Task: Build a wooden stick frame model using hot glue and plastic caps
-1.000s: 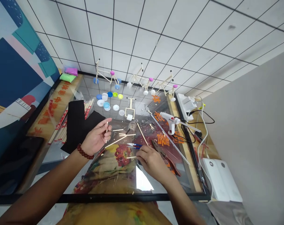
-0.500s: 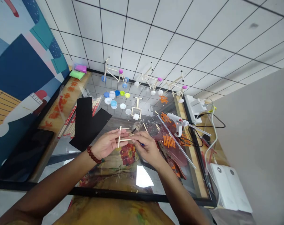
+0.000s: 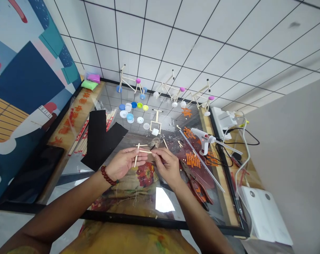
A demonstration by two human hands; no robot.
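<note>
Above the glass table my left hand (image 3: 121, 165) pinches a small frame of wooden sticks (image 3: 137, 156) between thumb and fingers, its other fingers stretched beneath. One short stick of the frame stands nearly upright, and thin sticks run from it toward the right. My right hand (image 3: 167, 166) closes thumb and forefinger on the right end of one of these sticks. A small dark piece shows just beyond those fingertips; I cannot make out what it is. Just beyond the hands stands a similar stick frame (image 3: 156, 123) with a white cap (image 3: 155, 132) at its near end.
Stick models with caps for wheels (image 3: 133, 84) line the back. Loose bottle caps (image 3: 130, 116) lie before them. Black sheets (image 3: 97, 135) and bundled chopsticks (image 3: 79, 141) are left. A hot glue gun (image 3: 203, 139), glue stick (image 3: 202, 160), pliers (image 3: 198, 188) and cables lie right.
The stick frame has turned in my hands, so its two side sticks, apart before, now appear close together. My right fingertips have moved up slightly onto a stick's end. The view has shifted slightly.
</note>
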